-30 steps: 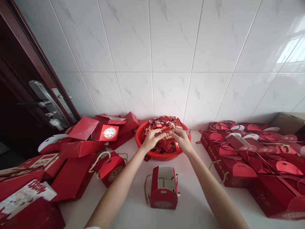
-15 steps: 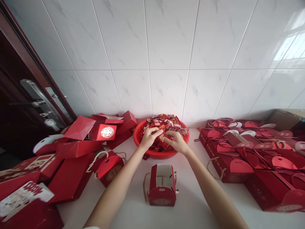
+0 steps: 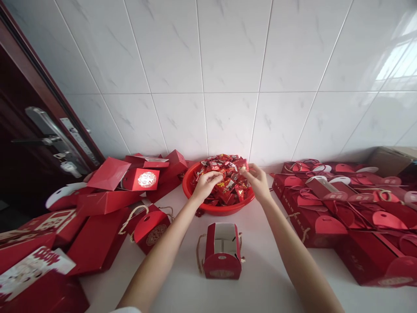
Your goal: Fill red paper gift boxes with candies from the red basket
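A round red basin (image 3: 219, 211) stands against the wall, heaped with wrapped candies (image 3: 226, 191) in shiny red packets. Over its left side is my left hand (image 3: 206, 186), fingers pressed together; whatever they hold, if anything, is hidden. My right hand (image 3: 259, 182) pinches a red-wrapped candy (image 3: 241, 165) above the right part of the heap. Between my forearms, nearer to me, a small red gift box (image 3: 222, 261) sits upright with its top open and rope handles at both sides. Its pale inside shows.
Red gift boxes and flaps (image 3: 104, 202) lie in a loose pile at left. Rows of red boxes (image 3: 321, 224) with cords fill the right side, a brown carton (image 3: 392, 164) behind them. A dark door with a metal handle (image 3: 48, 130) is at far left, and a tiled wall (image 3: 228, 126) behind.
My right hand has moved from the middle of the candies up and to the right, lifting a red-wrapped candy. My left hand has barely moved.
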Tool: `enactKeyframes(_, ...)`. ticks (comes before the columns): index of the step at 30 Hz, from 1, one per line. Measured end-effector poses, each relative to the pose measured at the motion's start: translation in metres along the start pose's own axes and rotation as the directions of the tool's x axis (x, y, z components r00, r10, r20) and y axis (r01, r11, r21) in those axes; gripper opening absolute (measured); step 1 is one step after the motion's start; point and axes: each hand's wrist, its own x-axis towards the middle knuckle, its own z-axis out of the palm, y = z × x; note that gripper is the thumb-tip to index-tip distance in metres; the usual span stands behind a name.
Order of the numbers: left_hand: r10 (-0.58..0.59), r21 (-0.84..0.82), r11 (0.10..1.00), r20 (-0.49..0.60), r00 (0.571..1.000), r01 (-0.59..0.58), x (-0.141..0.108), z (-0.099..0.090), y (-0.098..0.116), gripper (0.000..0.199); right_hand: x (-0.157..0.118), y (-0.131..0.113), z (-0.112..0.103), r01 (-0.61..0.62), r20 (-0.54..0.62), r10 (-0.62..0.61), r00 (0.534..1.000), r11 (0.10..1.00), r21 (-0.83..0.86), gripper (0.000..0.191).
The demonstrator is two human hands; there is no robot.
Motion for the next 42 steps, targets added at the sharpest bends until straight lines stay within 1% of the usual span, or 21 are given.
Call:
enactKeyframes(1, 0.007, 0.031, 0.999, 0.015, 1.000, -0.007, 0.000, 0.000, -0.001, 0.034, 0.003, -0.002, -0.006, -0.025, -0.084, 0.030, 0.996, 0.998, 0.059, 0.033)
enactKeyframes(3, 0.027, 0.087, 0.996, 0.047, 0.999, -0.031, -0.001, 0.000, -0.002, 0.030, 0.008, -0.004, -0.019, -0.044, -0.220, 0.077, 0.972, 0.987, 0.154, 0.028)
enactKeyframes(4, 0.041, 0.110, 0.993, 0.063, 0.997, -0.048, -0.001, 0.000, -0.003, 0.028, 0.010, -0.004, -0.025, -0.050, -0.263, 0.097, 0.960, 0.982, 0.182, 0.027)
enactKeyframes(6, 0.078, 0.153, 0.984, 0.086, 0.993, -0.090, -0.001, 0.001, -0.003, 0.026, 0.014, -0.001, -0.036, -0.083, -0.294, 0.131, 0.947, 0.982, 0.170, 0.025)
enactKeyframes(8, 0.109, 0.199, 0.971, 0.110, 0.988, -0.130, -0.001, 0.001, -0.004, 0.024, 0.016, 0.004, -0.043, -0.120, -0.307, 0.134, 0.942, 0.991, 0.065, 0.026)
enactKeyframes(9, 0.117, 0.219, 0.965, 0.120, 0.986, -0.141, -0.001, 0.001, -0.005, 0.024, 0.017, 0.008, -0.045, -0.126, -0.329, 0.114, 0.938, 0.992, -0.017, 0.026)
enactKeyframes(11, 0.116, 0.244, 0.959, 0.133, 0.984, -0.145, 0.000, 0.001, -0.006, 0.024, 0.017, 0.015, -0.048, -0.123, -0.385, 0.031, 0.922, 0.968, -0.217, 0.025)
enactKeyframes(13, 0.106, 0.251, 0.958, 0.129, 0.986, -0.136, 0.001, 0.001, -0.008, 0.025, 0.018, 0.021, -0.048, -0.140, -0.414, -0.044, 0.909, 0.904, -0.404, 0.023)
enactKeyframes(15, 0.092, 0.253, 0.960, 0.124, 0.988, -0.121, 0.001, 0.000, -0.009, 0.025, 0.018, 0.025, -0.047, -0.178, -0.405, -0.069, 0.912, 0.822, -0.541, 0.021)
enactKeyframes(17, 0.076, 0.256, 0.961, 0.124, 0.989, -0.106, 0.002, 0.001, -0.010, 0.024, 0.018, 0.026, -0.044, -0.211, -0.391, -0.073, 0.918, 0.743, -0.635, 0.020)
enactKeyframes(19, 0.067, 0.259, 0.961, 0.123, 0.990, -0.097, 0.002, 0.001, -0.010, 0.024, 0.018, 0.024, -0.041, -0.242, -0.382, -0.058, 0.922, 0.683, -0.689, 0.018)
enactKeyframes(22, 0.066, 0.252, 0.963, 0.123, 0.990, -0.095, 0.002, 0.001, -0.011, 0.023, 0.017, 0.017, -0.039, -0.278, -0.363, 0.002, 0.932, 0.648, -0.709, 0.015)
enactKeyframes(24, 0.071, 0.246, 0.964, 0.120, 0.990, -0.099, 0.002, 0.001, -0.011, 0.022, 0.015, 0.010, -0.040, -0.259, -0.340, 0.011, 0.940, 0.670, -0.696, 0.014)
enactKeyframes(27, 0.069, 0.219, 0.971, 0.106, 0.992, -0.091, 0.001, 0.001, -0.011, 0.023, 0.014, -0.003, -0.046, -0.155, -0.284, -0.033, 0.958, 0.774, -0.614, 0.011)
enactKeyframes(30, 0.060, 0.165, 0.984, 0.074, 0.995, -0.071, 0.001, 0.002, -0.010, 0.026, 0.011, -0.017, -0.048, -0.005, -0.196, -0.098, 0.976, 0.884, -0.467, 0.012)
enactKeyframes(33, 0.050, 0.109, 0.993, 0.002, 0.999, -0.050, 0.002, 0.002, -0.009, 0.034, 0.005, -0.030, -0.043, 0.117, -0.091, -0.148, 0.985, 0.952, -0.284, 0.020)
enactKeyframes(35, 0.024, 0.017, 1.000, -0.027, 0.999, -0.024, 0.004, 0.002, -0.009, 0.038, 0.001, -0.036, -0.036, 0.140, -0.040, -0.148, 0.988, 0.978, -0.154, 0.026)
enactKeyframes(37, 0.000, -0.116, 0.993, -0.024, 1.000, -0.003, 0.004, 0.001, -0.007, 0.040, -0.002, -0.038, -0.028, 0.127, 0.001, -0.127, 0.992, 0.990, -0.057, 0.031)
enactKeyframes(40, -0.010, -0.278, 0.961, -0.015, 1.000, 0.005, 0.002, 0.000, -0.002, 0.034, -0.003, -0.034, -0.019, 0.100, 0.048, -0.100, 0.994, 0.995, -0.009, 0.033)
enactKeyframes(42, -0.016, -0.364, 0.931, -0.008, 1.000, 0.012, 0.000, -0.002, 0.002, 0.029, -0.002, -0.028, -0.015, 0.096, 0.044, -0.095, 0.994, 0.995, -0.012, 0.032)
